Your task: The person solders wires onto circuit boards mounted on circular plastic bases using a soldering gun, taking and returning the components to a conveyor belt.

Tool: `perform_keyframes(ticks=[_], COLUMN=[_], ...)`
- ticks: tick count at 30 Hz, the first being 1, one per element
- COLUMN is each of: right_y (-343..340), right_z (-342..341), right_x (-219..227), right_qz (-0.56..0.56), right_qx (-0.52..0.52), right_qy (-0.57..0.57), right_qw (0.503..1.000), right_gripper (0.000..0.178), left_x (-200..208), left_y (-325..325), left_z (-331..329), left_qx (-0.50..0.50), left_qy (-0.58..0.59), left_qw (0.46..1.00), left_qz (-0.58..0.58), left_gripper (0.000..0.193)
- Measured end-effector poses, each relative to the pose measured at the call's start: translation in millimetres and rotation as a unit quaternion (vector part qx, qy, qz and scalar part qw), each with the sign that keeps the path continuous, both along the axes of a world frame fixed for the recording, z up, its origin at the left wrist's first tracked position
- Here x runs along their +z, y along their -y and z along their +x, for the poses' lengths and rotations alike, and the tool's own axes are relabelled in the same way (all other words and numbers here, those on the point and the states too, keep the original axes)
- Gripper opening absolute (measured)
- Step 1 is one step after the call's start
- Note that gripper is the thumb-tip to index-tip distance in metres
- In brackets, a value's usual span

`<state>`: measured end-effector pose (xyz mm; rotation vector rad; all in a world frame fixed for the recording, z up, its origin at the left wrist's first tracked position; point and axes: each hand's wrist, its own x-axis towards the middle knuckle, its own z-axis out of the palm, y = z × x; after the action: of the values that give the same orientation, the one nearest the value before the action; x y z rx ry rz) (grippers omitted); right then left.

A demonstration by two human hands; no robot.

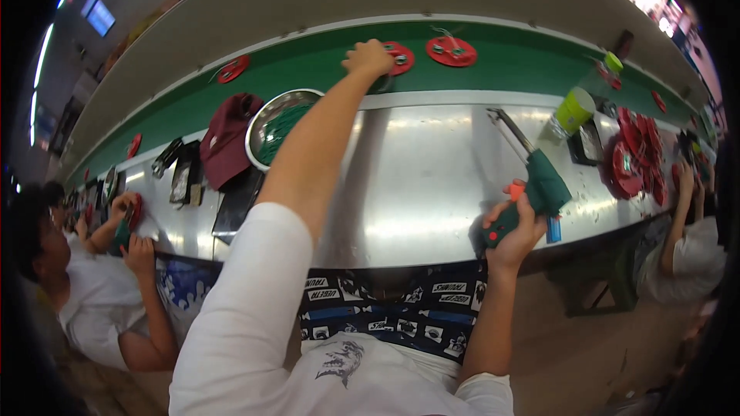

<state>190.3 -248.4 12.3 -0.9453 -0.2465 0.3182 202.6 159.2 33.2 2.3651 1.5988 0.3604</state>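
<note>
My left hand (368,59) reaches far forward over the green belt, its fingers curled at the left edge of a red disc (400,58) with small metallic round parts; the fingertips are partly hidden. In my right hand (515,227) is a green pistol-shaped power tool (546,185) with red buttons. Its long metal nose points up and to the left over the steel bench, and my fingers wrap round its handle. Another red disc (452,52) with a pale strand lies on the belt to the right of my left hand.
A steel bowl (252,137) of thin green strips and a maroon cap (225,142) stand left. To the right are a bottle (574,110) with a green label, a black tray (588,143) and a pile of red pieces (640,156). Co-workers sit on both sides.
</note>
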Motion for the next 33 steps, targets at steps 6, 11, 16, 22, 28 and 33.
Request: perform_keyframes(ticks=[6,11,16,22,28,33], right_y=[1.1,-1.8,-1.3,0.4,-4.5,-2.8], right_z=[-0.6,-3.0,-2.2,-4.1,-4.0,-0.5], right_x=[-3.3,-2.1,-0.8,1.7,-2.5,-12.2], right_qz=[-0.018,-0.016,-0.032,-0.05,-0.042,-0.069], right_qx=[0.005,0.008,0.015,0.01,0.018,0.023], right_qy=[0.001,-0.001,0.005,0.021,0.023,0.025], right_qw=[1.0,1.0,0.999,0.998,0.999,0.997], right_gripper=[0.03,0.031,0.031,0.03,0.033,0.033], left_x=[23.5,37.6,10.3,28.1,-13.6,-14.8], left_y=[11.2,87.7,147.9,128.7,60.7,58.9], left_z=[-21.6,-125.1,-199.3,-225.0,-236.8,-239.8], left_qx=[-0.15,-0.368,-0.429,-0.307,-0.137,-0.135], left_qy=[0.283,0.281,0.117,0.171,0.065,0.055], left_qw=[0.944,0.886,0.893,0.925,0.977,0.977], left_qz=[-0.077,0.007,0.067,0.144,0.146,0.154], left_gripper=[0.026,0.022,0.023,0.015,0.016,0.011])
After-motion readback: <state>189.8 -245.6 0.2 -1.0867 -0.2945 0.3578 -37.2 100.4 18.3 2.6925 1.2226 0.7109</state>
